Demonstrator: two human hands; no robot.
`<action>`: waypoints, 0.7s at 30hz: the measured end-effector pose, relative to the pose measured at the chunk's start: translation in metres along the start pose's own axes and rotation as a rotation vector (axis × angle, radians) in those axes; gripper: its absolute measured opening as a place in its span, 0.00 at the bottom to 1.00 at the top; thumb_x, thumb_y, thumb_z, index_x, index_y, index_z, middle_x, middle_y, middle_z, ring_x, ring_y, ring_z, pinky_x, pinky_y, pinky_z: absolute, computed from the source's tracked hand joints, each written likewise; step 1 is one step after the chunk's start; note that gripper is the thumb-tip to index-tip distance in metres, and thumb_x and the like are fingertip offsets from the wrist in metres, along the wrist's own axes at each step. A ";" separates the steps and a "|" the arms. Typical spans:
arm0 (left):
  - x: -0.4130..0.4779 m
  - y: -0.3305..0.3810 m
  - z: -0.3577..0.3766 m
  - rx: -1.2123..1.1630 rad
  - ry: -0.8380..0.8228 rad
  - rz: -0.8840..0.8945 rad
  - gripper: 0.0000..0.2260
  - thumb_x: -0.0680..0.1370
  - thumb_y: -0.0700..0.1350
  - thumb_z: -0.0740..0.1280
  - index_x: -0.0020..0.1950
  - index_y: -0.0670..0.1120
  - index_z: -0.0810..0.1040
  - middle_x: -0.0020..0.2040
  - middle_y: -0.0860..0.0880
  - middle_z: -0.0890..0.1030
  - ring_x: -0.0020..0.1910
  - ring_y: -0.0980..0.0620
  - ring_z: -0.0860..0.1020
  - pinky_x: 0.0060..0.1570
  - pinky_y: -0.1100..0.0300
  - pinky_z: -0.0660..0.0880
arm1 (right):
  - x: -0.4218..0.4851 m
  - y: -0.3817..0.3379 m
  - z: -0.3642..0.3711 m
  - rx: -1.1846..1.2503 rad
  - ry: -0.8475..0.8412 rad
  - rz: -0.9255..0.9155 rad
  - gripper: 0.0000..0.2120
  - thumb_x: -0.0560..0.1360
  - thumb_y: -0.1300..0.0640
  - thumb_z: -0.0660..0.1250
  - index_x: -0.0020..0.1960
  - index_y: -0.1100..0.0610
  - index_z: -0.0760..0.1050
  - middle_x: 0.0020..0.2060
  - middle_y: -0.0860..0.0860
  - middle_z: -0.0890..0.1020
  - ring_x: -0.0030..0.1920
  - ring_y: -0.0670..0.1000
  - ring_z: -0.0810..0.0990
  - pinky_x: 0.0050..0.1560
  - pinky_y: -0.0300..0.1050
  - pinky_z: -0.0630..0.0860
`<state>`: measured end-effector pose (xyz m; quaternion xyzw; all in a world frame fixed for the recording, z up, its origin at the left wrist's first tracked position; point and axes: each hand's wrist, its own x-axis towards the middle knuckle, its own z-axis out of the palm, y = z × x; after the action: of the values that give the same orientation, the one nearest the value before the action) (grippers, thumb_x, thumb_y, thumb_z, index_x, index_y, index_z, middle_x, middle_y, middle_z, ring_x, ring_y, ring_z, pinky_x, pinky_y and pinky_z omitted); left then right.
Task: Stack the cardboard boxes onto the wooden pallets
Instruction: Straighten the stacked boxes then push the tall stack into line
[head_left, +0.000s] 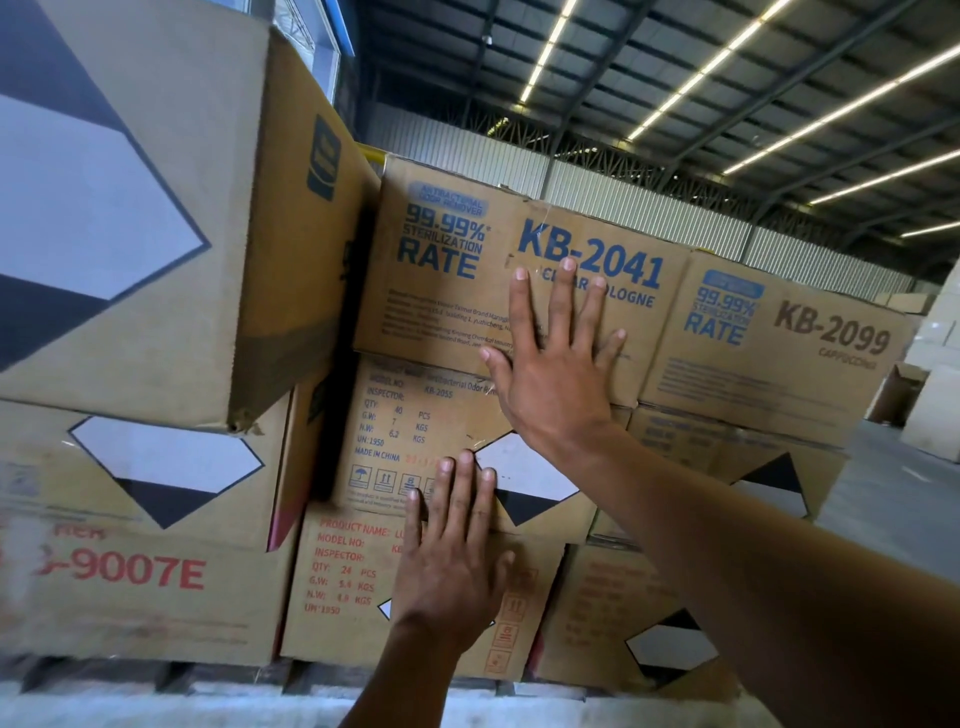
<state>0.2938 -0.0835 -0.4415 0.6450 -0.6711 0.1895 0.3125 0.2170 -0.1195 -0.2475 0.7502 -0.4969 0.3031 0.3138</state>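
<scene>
**Grip.** None was closed. The right hand (556, 379) lay flat, fingers straight and spread. Its palm pressed on the printed front of the KB-2041 box (447, 291), low on that face and toward its right end. The left hand (452, 566) also lay flat, fingers straight and nearly together. It covered the seam between the KB-2055 box (405, 431) and the bottom box (353, 587) beneath it. Neither hand held anything.

**Position.** The KB-2041 box sat in the top tier of the stack, resting on the KB-2055 box. Its right end touched the KB-2099 box (779, 353). Its left end stood close against a large box (130, 208) with a diamond label, nearer the camera. The 9007E box (130, 571) lay at lower left. A dark, blurred strip (156, 673) under the bottom tier was probably the wooden pallet, though this could not be told for certain. Roof strip lights (727, 52) ran overhead.

**Handling (judged).** The step appeared to be pushing the box faces flush.
- **Material and weight:** The cartons were stiff corrugated board with dry faces unlikely to slip. The printed gross weights were modest, so each should lift with two hands.
- **Weak points:** A torn lower corner on the large box suggested that edges crush readily.
- **Orientation:** The upright arrows and hazard diamonds called for keeping the cartons top-up and unjolted.
- **Best hold:** Palms under opposite bottom edges or on opposite end faces, not the top flaps.
</scene>
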 end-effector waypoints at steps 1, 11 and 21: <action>0.000 0.000 0.001 0.000 0.002 0.000 0.36 0.77 0.59 0.57 0.80 0.42 0.57 0.81 0.40 0.53 0.79 0.38 0.54 0.70 0.39 0.56 | 0.002 0.000 0.001 -0.002 -0.007 0.000 0.36 0.80 0.35 0.46 0.81 0.49 0.36 0.79 0.60 0.35 0.77 0.69 0.36 0.69 0.80 0.52; 0.002 0.007 0.003 0.015 0.007 -0.038 0.37 0.77 0.59 0.59 0.80 0.41 0.56 0.81 0.39 0.52 0.79 0.37 0.53 0.73 0.36 0.59 | 0.004 0.001 0.007 0.030 -0.024 0.002 0.37 0.81 0.36 0.50 0.81 0.48 0.36 0.79 0.59 0.35 0.77 0.68 0.35 0.69 0.80 0.51; -0.012 0.007 -0.035 0.090 -0.182 -0.150 0.40 0.79 0.63 0.50 0.77 0.49 0.25 0.77 0.47 0.25 0.76 0.47 0.27 0.77 0.43 0.40 | -0.031 0.016 -0.015 0.291 -0.216 -0.078 0.38 0.80 0.34 0.52 0.81 0.48 0.40 0.80 0.54 0.37 0.79 0.61 0.37 0.73 0.74 0.45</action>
<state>0.2926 -0.0513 -0.4228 0.7212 -0.6375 0.1359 0.2343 0.1900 -0.0953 -0.2589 0.8345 -0.4491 0.2770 0.1585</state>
